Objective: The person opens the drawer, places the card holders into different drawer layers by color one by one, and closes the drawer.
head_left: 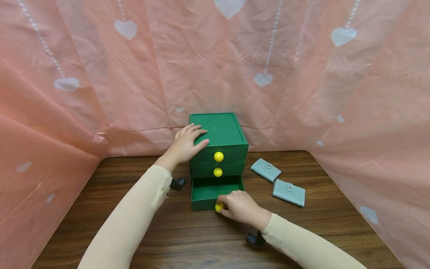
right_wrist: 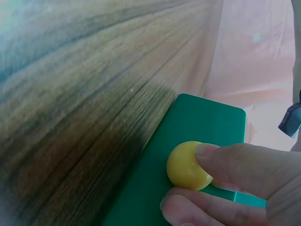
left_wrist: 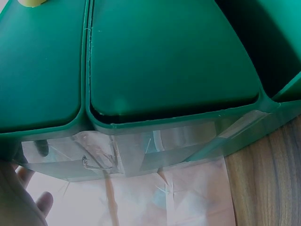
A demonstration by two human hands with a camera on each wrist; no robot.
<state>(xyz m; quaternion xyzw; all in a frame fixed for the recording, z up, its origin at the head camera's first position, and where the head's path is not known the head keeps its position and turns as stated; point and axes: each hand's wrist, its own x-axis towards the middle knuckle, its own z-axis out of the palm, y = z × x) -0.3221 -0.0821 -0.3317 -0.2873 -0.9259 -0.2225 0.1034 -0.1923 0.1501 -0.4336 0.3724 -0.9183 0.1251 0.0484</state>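
Note:
A green three-drawer box (head_left: 221,129) stands toward the back of the table, with round yellow knobs down its front. Its bottom drawer (head_left: 205,191) is pulled out, and the part of its inside that shows is bare. My right hand (head_left: 240,207) pinches the yellow knob (right_wrist: 186,165) of that drawer between thumb and fingers. On the box's top left edge rests my left hand (head_left: 186,144), its fingers spread and fairly straight. The middle drawer (head_left: 199,170) and the top drawer (head_left: 203,155) are closed.
Two light-blue snap wallets (head_left: 266,170) (head_left: 289,192) lie on the wooden table (head_left: 134,186) to the right of the box. A pink curtain (head_left: 208,56) with white hearts hangs close behind the box and along both sides.

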